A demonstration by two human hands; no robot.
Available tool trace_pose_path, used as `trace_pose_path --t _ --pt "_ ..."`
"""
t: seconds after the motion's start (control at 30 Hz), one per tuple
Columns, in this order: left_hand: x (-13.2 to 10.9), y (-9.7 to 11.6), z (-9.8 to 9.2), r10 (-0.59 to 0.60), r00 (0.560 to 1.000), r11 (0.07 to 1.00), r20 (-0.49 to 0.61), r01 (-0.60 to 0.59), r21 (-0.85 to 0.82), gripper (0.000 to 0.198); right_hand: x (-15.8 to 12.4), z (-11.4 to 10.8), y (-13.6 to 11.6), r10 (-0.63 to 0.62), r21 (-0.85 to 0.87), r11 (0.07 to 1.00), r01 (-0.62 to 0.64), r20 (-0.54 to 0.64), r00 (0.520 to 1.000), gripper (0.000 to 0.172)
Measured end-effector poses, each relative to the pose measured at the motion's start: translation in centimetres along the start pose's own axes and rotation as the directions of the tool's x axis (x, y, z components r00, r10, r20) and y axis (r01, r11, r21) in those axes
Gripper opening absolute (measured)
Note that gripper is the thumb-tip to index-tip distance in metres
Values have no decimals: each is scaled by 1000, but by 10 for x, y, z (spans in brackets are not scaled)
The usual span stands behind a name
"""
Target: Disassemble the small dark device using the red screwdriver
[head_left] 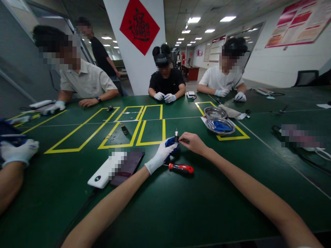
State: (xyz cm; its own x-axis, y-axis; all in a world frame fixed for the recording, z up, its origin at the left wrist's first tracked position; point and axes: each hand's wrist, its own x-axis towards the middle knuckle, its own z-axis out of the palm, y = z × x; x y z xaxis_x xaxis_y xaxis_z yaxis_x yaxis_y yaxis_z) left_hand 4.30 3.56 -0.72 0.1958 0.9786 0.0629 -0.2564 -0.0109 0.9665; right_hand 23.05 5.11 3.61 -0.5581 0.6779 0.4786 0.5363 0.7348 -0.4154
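Note:
My left hand [160, 155], in a white glove with blue on the palm side, is closed around a small black-and-silver cylindrical part [176, 136]. The part stands upright, with a thin tip pointing up. My right hand [193, 142] is bare, its fingertips pinched together just right of the part. Something small and dark shows at those fingertips; I cannot make out what it is or whether it touches the part. Below my left hand, a screwdriver [181, 168] with a red-and-black handle lies on the green table [165, 213].
A white power bank [103, 174] and a dark phone [129, 168] lie left of my forearm. Farther off are a black cylindrical part [124, 129], yellow tape outlines [150, 142] and metal bowls [221, 131], one holding blue cloth. Co-workers sit around the table; a gloved hand [19, 151] is at left.

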Motion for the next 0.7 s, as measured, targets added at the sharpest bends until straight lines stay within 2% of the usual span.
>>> trace_pose_path --t 0.2,0.27,0.33,0.43,0.53,0.7 --pt "0 -2 1 41 999 998 5 -41 50 48 2 -2 1 3 158 987 -6 19 1000 14" --pt "0 -1 1 41 999 998 -6 -40 56 47 3 -6 7 33 177 984 -31 -11 999 16" --pt "-1 0 1 12 1000 999 -11 -11 42 47 4 -12 19 114 124 987 -102 -102 988 18" --pt "-1 1 1 -24 999 1000 -23 24 3 50 4 -24 45 267 -11 961 -275 -204 942 18" --pt "0 0 0 -50 999 998 -15 49 -40 54 -1 -33 71 383 -113 910 -398 -135 914 18" --pt "2 -4 -4 -49 998 997 34 51 -57 54 -9 -28 88 447 -236 872 -430 21 894 19"
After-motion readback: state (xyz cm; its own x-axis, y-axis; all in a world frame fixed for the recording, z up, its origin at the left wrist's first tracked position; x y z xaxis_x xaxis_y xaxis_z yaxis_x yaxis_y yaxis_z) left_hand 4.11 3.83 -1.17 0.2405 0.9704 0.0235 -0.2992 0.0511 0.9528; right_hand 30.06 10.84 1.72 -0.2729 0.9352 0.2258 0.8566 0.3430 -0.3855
